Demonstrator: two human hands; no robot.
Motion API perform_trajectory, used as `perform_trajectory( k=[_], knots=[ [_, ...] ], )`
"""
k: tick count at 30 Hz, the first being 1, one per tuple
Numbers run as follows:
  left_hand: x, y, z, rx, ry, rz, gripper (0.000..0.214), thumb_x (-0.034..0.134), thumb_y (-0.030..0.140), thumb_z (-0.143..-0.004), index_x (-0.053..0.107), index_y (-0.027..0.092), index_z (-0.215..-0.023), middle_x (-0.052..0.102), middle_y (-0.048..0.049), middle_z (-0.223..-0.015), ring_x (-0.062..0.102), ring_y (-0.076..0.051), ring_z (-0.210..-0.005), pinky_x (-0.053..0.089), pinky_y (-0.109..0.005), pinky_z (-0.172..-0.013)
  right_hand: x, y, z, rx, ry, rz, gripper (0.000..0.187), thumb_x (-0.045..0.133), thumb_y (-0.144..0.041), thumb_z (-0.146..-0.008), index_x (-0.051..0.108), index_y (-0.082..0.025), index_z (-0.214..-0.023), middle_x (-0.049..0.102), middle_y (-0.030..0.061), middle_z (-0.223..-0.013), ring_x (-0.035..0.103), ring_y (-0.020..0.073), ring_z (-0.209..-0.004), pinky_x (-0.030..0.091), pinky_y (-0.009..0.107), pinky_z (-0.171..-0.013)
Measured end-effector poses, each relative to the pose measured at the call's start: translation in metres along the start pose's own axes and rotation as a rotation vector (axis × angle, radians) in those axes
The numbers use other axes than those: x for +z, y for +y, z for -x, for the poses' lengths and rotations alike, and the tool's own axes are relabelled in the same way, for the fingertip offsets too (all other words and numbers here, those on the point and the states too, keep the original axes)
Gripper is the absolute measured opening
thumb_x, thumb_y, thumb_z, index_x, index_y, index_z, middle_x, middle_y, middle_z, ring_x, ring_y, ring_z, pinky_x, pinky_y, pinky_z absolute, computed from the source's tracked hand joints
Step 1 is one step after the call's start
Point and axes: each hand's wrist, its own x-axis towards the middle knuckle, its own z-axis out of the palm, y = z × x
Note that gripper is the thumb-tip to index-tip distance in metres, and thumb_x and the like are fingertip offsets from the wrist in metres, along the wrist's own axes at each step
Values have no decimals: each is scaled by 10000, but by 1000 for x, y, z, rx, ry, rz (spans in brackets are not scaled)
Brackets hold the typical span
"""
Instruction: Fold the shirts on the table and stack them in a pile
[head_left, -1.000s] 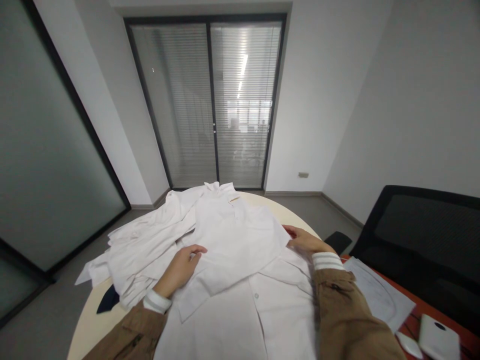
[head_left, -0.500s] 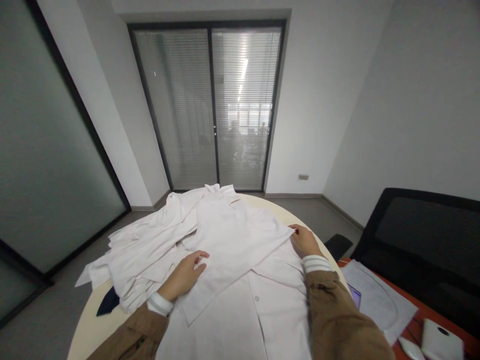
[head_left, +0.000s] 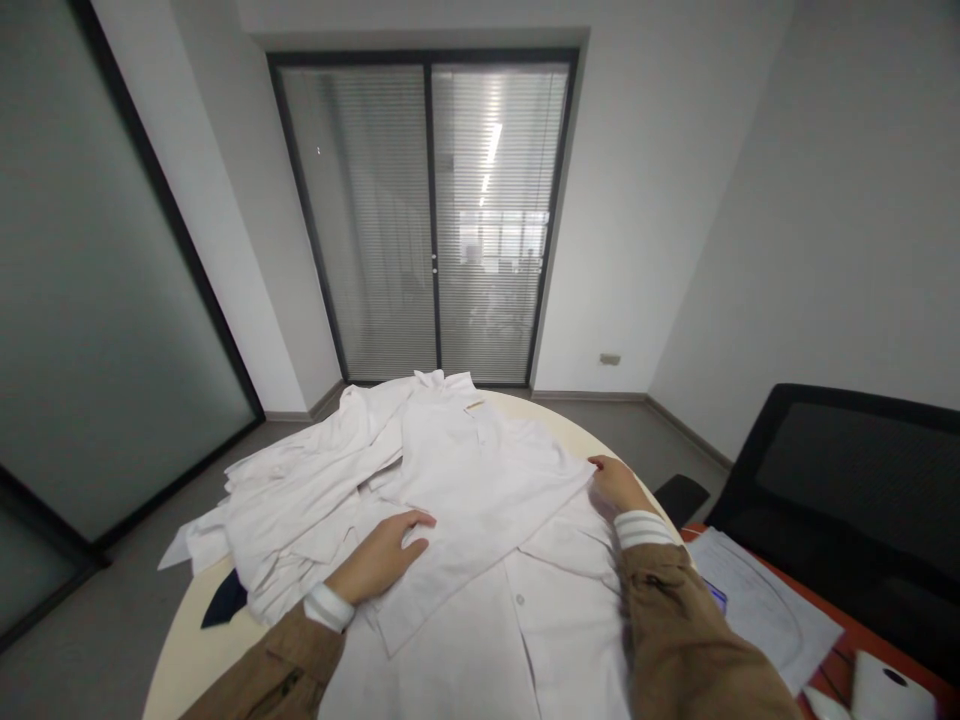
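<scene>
Though creased, shirt (head_left: 465,480) lengthwise, collar (head_left: 454,383) away

Round cream counter (head_left: 187,655) in front. On it, centre: flat white cloth shirt layer (head_left: 487,490), overlapping a white buttoned cloth panel (head_left: 457,660) on the near side. Crumpled white cloth heap (head_left: 304,480) left of the layer; dark navy cloth piece (head_left: 226,598) at the heap's near-left edge. Left hand (head_left: 384,558) on the layer's left part, right hand (head_left: 621,486) at its right corner. Right of the counter: red flat surface (head_left: 830,672) with white paper sheet (head_left: 765,595), white rectangular device (head_left: 889,690) right of the sheet; black mesh chair (head_left: 855,490) behind.
</scene>
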Motion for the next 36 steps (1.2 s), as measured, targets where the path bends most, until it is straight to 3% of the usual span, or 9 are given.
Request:
perform_trajectory(
  k=[7, 15, 21, 28, 36],
  knots=[
    [6, 3, 3, -11, 23, -86, 300, 554, 282, -866, 662, 206, -1136, 667, -78, -1254, 583, -241, -1203, 386, -379, -1098, -12, -30, -22, 49, -15, 101, 349, 449, -259, -911, 755, -136, -1023, 724, 223, -1010, 697, 296, -926, 497, 369, -808],
    [8, 5, 5, -23, 39, -145, 296, 502, 280, -895, 641, 227, -1152, 668, -62, -1241, 601, -228, -1178, 424, -372, -1065, -10, -78, -64, -169, -196, 240, 311, 490, -331, -940, 698, -289, -1167, 711, 71, -1166, 644, 237, -1070, 450, 327, -893],
    [9, 3, 4, -25, 34, -143, 322, 461, 242, -905, 627, 228, -1181, 658, -60, -1251, 602, -216, -1173, 430, -376, -1060, 1, -103, -83, -289, -271, 436, 373, 430, -283, -963, 647, -342, -1261, 633, 103, -1285, 566, 303, -1188, 406, 461, -956],
    [8, 5, 3, -46, 24, -151, 331, 437, 200, -899, 627, 233, -1167, 663, -60, -1236, 604, -214, -1166, 436, -378, -1048, 18, -111, -96, -341, -268, 535, 315, 445, -277, -937, 699, -245, -1121, 679, 139, -1170, 580, 320, -1151, 364, 462, -941],
    [7, 8, 4, -52, 30, -148, 320, 445, 194, -898, 632, 233, -1155, 669, -53, -1221, 617, -213, -1145, 454, -378, -1033, 24, -110, -95, -366, -242, 587, 281, 418, -265, -957, 652, -190, -1093, 725, 139, -1039, 663, 279, -1005, 313, 439, -934]
  ],
)
